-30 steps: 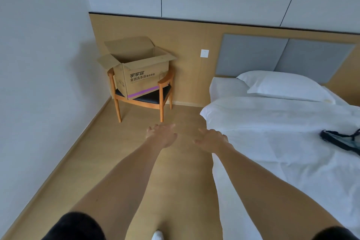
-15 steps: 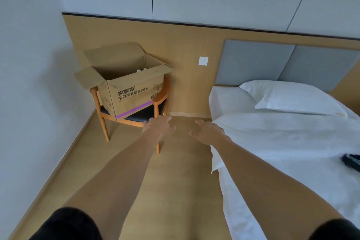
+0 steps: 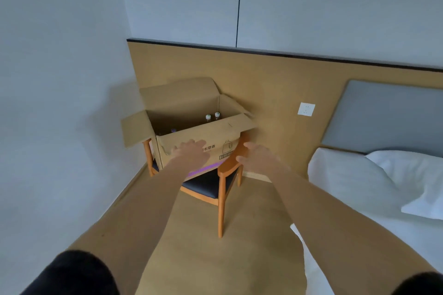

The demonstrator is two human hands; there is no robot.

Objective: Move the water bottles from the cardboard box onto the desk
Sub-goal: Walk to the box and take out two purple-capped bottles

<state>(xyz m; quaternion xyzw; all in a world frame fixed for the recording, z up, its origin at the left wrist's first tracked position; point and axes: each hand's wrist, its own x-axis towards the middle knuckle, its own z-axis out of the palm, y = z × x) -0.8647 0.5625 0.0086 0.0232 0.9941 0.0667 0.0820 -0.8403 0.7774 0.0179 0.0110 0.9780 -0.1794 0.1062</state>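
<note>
Your left hand (image 3: pixel 191 154) and right hand (image 3: pixel 257 157) reach out, fingers spread, holding nothing. The water bottles (image 3: pixel 212 116) stand inside the cardboard box (image 3: pixel 199 127), mid-frame on a chair (image 3: pixel 224 175). Bump the box and it could slide off.

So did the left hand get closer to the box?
Yes. The left hand now overlaps the front of the cardboard box on the chair; earlier it hung over floor, short of it.

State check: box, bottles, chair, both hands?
cardboard box: flaps open, sitting on the chair
water bottles: capped, upright, inside the box
chair: upright, bearing the box
left hand: open, empty, in front of the box
right hand: open, empty
</note>
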